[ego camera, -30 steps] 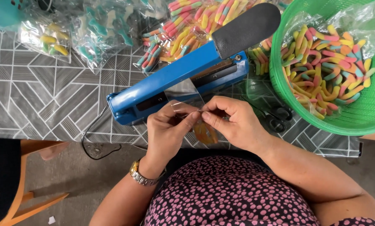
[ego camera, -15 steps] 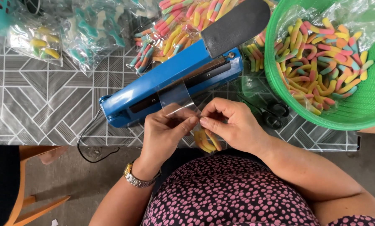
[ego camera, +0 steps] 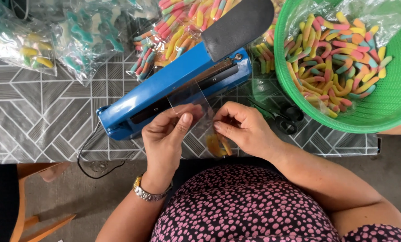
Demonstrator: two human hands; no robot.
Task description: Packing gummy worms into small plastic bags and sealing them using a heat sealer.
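Both hands (ego camera: 164,134) (ego camera: 241,127) pinching clear bag (ego camera: 192,105), open end in blue sealer (ego camera: 173,89), table edge (ego camera: 52,154) below

A heat sealer (ego camera: 173,87) lies slantwise on the surface (ego camera: 43,116), its handle (ego camera: 236,22) toward the far right. Behind it sit packed candy bags (ego camera: 178,31); more bags (ego camera: 52,40) lie far left. A basket (ego camera: 388,112) of gummy worms (ego camera: 335,58) stands to the right, scissors (ego camera: 285,118) between it and the sealer. Both hands, left hand (ego camera: 164,139) and right hand (ego camera: 245,132), hold a small clear bag (ego camera: 196,105) just before the sealer's near edge.
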